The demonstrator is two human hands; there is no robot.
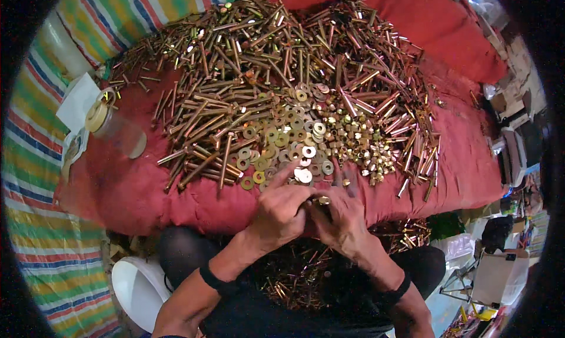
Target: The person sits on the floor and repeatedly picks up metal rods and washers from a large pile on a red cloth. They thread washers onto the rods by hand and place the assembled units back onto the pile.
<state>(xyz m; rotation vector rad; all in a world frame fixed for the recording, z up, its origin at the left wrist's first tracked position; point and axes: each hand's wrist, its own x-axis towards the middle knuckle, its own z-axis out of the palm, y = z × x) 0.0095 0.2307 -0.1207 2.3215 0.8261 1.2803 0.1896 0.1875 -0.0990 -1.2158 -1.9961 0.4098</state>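
My left hand (281, 213) and my right hand (344, 217) meet just in front of the red cloth's near edge, fingers closed toward each other. A small brass-coloured nut (323, 201) shows between them, at the fingers of my right hand. Whatever else the left fingers pinch is hidden behind the knuckles. Just beyond my hands lies a pile of flat washers (282, 139), with a pale washer (303, 175) close to my left fingertips. Loose hex nuts (360, 142) are heaped right of the washers, and long bolts (203, 123) are heaped left and behind.
The red cloth (141, 199) covers the raised work surface. A clear jar (126, 136) lies at its left. Below left stands a white bucket (138, 291). More bolts (294, 279) lie low between my legs. Striped sheeting (53, 220) hangs at left; boxes (500, 276) stand at right.
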